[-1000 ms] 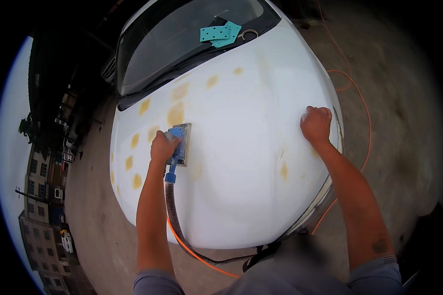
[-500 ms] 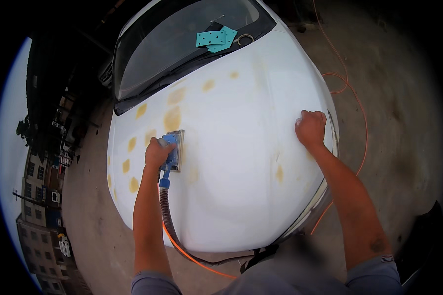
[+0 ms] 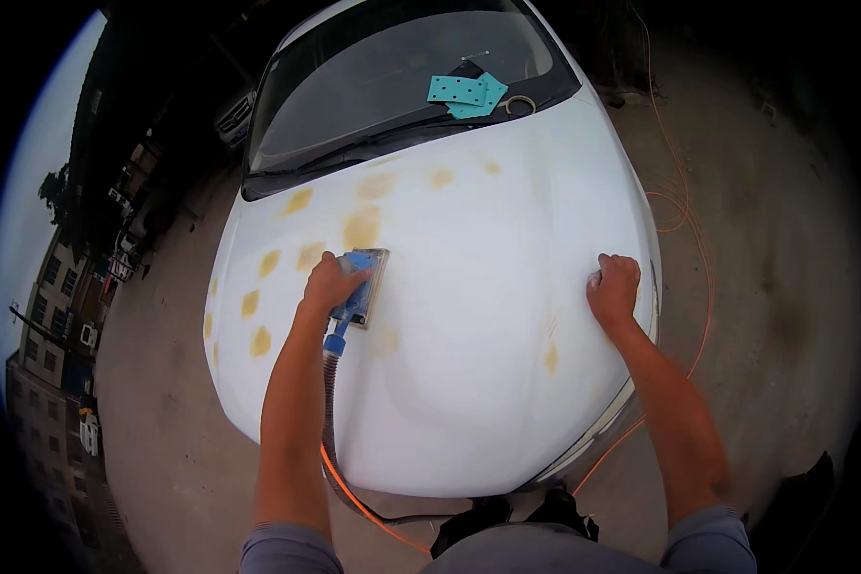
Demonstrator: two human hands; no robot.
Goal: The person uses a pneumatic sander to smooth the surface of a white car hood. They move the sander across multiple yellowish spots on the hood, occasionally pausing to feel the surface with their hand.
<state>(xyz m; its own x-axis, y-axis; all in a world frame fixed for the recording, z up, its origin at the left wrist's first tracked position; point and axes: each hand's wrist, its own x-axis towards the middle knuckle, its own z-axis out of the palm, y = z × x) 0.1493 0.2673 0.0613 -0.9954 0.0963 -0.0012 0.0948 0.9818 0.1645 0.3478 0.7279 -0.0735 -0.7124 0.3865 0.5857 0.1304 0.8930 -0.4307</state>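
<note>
Left hand (image 3: 330,284) clenched over a blue sanding block (image 3: 364,287), pressed flat on the white car hood (image 3: 469,383) just below a yellowish filler patch (image 3: 362,228). Grey hose (image 3: 329,402) trailing from the block's near end along the forearm. Right hand (image 3: 614,287) curled into a loose fist, resting on the hood's right edge, grasping nothing visible. Teal perforated sheets (image 3: 465,93) lying against the windshield (image 3: 392,67). Orange cable (image 3: 694,287) looped over the ground on the right.

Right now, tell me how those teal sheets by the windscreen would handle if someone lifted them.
The teal sheets look thin and flat, so probably light and bendy. They lie loosely overlapped on the sloping windscreen, so a nudge might slide them. The holes suggest sanding paper, likely rough to grip.
</note>
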